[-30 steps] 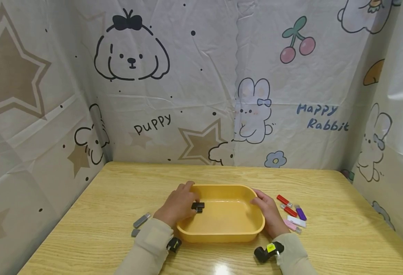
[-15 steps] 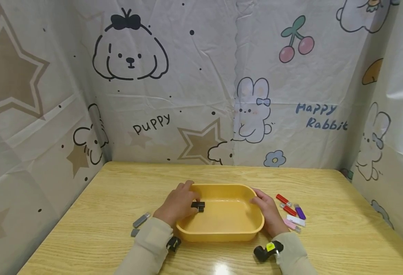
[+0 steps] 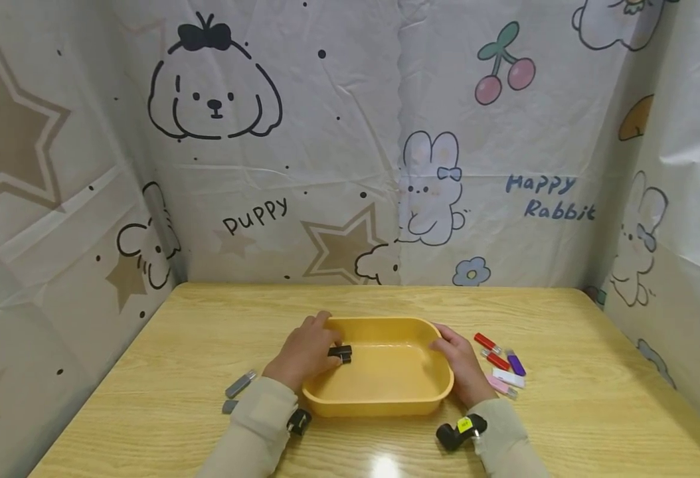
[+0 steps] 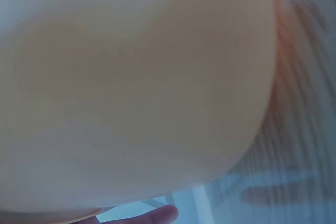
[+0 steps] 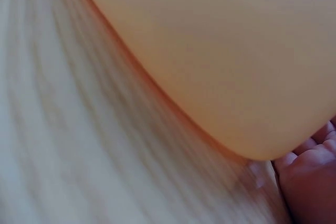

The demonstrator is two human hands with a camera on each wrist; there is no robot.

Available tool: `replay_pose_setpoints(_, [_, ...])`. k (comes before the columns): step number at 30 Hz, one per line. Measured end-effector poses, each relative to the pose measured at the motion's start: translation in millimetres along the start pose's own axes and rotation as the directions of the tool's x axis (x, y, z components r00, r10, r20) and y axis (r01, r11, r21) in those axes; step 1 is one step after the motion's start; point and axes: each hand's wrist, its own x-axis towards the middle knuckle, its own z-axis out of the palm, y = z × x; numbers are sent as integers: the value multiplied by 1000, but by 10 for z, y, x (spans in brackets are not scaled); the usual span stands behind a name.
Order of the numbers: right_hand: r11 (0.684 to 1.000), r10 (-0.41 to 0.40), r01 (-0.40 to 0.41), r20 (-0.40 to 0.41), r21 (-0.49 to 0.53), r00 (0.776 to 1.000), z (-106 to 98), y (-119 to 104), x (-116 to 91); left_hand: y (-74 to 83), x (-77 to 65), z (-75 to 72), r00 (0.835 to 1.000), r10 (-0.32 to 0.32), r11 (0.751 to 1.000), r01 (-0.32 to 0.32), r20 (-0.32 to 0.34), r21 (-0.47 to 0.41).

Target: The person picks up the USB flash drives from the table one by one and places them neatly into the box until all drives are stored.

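A yellow rectangular plastic tray (image 3: 386, 372) sits on the table between both hands. My left hand (image 3: 299, 352) grips its left side, thumb inside and fingers over the rim and outer wall. Beside that thumb lie black USB flash drives (image 3: 343, 353), partly hidden by the hand. On the opposite side my right hand (image 3: 461, 364) holds the rim, thumb inside and the other fingers outside. The wrist views are mostly filled by the blurred tray wall (image 4: 136, 108), with a left finger (image 4: 160, 214) and part of the right hand (image 5: 310, 182) at the edges.
Right of the tray lie two red USB drives (image 3: 487, 342), a purple one (image 3: 515, 363), a white one (image 3: 508, 378) and a pink one (image 3: 501, 386). Grey USB drives (image 3: 240, 384) lie left of the left arm. A patterned cloth (image 3: 350, 133) stands behind the wooden table (image 3: 230, 318).
The head view has shifted slightly, so the scene sits a little further left. Both hands keep their grip on the tray, which stays in place.
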Motion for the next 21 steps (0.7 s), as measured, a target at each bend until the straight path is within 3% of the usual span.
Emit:
replay_pose_setpoints(8, [1000,-14,14,-3,-13,1000,10,-5,-9,-10,56,17,999,-29,999,29,20,18])
replay_pose_setpoints(21, [1000,5,-5,-6,-4,1000,10,-3,-6,-47,52,19,1000,11,1000,-11,3,1])
